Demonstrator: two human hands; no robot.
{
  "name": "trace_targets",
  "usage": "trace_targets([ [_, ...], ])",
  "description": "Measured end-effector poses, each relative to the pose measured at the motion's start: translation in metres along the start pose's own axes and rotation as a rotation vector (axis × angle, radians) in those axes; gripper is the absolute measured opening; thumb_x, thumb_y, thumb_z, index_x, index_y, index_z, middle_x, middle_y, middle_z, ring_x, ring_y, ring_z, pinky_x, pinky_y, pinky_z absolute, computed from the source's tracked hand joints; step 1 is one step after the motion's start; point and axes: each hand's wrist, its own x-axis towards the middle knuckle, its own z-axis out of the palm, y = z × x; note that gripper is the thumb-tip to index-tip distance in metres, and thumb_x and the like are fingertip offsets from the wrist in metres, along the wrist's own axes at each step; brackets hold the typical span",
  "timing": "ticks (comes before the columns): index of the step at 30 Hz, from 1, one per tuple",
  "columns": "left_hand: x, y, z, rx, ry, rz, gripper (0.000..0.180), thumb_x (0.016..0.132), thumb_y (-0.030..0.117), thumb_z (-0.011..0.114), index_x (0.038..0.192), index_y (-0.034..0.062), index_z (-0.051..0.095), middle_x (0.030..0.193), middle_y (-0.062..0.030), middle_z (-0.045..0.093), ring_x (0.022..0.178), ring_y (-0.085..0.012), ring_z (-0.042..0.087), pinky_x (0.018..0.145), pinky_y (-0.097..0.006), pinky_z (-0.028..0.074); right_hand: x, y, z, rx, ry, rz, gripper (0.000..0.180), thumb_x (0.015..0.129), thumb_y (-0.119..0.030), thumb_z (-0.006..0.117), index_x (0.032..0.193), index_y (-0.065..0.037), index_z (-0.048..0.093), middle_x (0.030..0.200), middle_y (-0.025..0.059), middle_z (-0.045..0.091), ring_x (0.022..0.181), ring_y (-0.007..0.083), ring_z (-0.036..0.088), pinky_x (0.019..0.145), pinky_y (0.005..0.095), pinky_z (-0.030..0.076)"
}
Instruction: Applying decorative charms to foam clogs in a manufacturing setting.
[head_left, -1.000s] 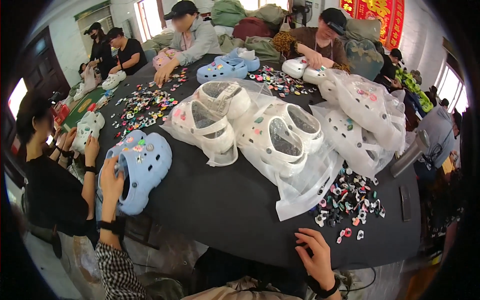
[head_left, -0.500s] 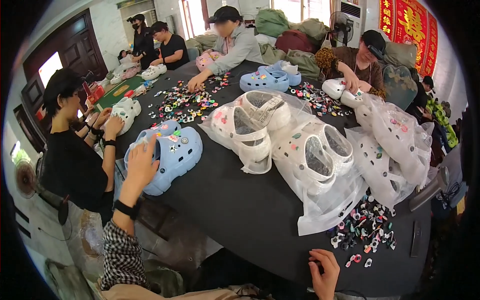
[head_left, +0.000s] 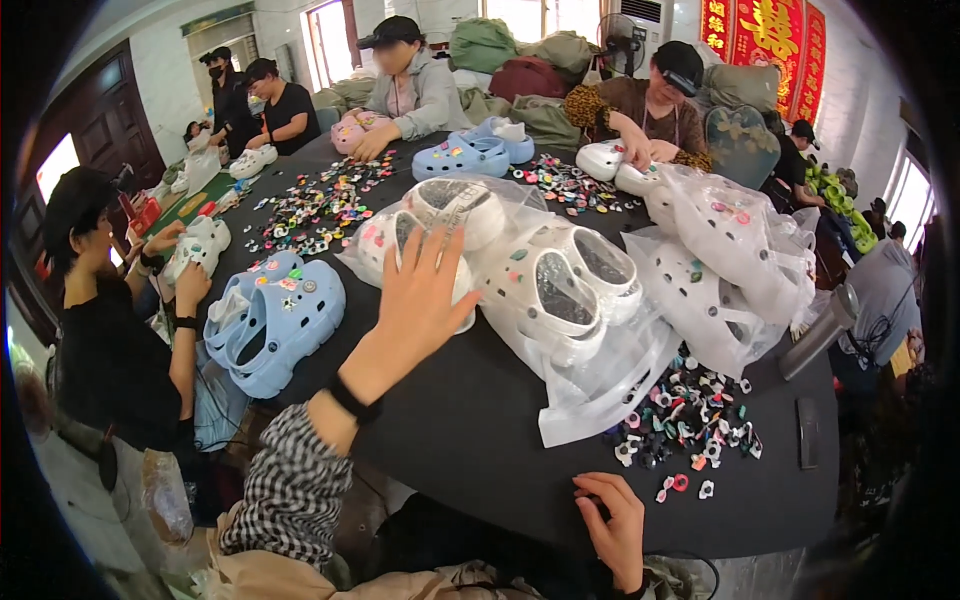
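As fingers spread: left hand (head_left: 425, 300) over bagged clogs (head_left: 520, 270)

Bare black counter (head_left: 480, 420) lay open before the right hand (head_left: 612, 525); bagged white clogs (head_left: 560, 290) and scattered charms (head_left: 690, 420) blocked beyond.

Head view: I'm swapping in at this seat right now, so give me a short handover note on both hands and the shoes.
Left hand: open, fingers spread, reaching over the nearest white clog in a clear plastic bag, at or just above it; contact unclear.
Right hand: empty, resting on the near edge of the black round table.
Pair of light blue clogs with charms: left of the left hand, unbagged.
Pile of small loose shoe charms: beyond the right hand.
Done: several white clogs bagged.
Left: nothing held.
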Motion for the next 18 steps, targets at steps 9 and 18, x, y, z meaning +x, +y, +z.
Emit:
trace_targets([
  [9,0.005,-0.063,0.105,-0.455,-0.014,-0.324,0.035,0.103,0.031,0.05,0.125,0.0071,0.063,0.119,-0.0185,0.066,0.11,-0.039,0.061,0.097,-0.058,0.043,-0.002,0.001,0.003,0.04,0.012,-0.013,0.023,0.087,0.006,0.066,0.109,0.002,0.071,0.11,0.0132,0.069,0.088,0.0206,0.071,0.075,0.0282,0.056],
  [18,-0.04,-0.006,-0.063,-0.831,0.063,-0.288,0.03,0.105,0.016,0.047,0.118,-0.002,0.068,0.103,-0.0182,0.07,0.095,-0.0315,0.067,0.084,-0.037,0.05,-0.006,-0.001,-0.002,-0.037,0.03,-0.004,0.02,0.087,0.006,0.066,0.106,0.002,0.072,0.107,0.0129,0.07,0.086,0.0197,0.071,0.075,0.028,0.056],
])
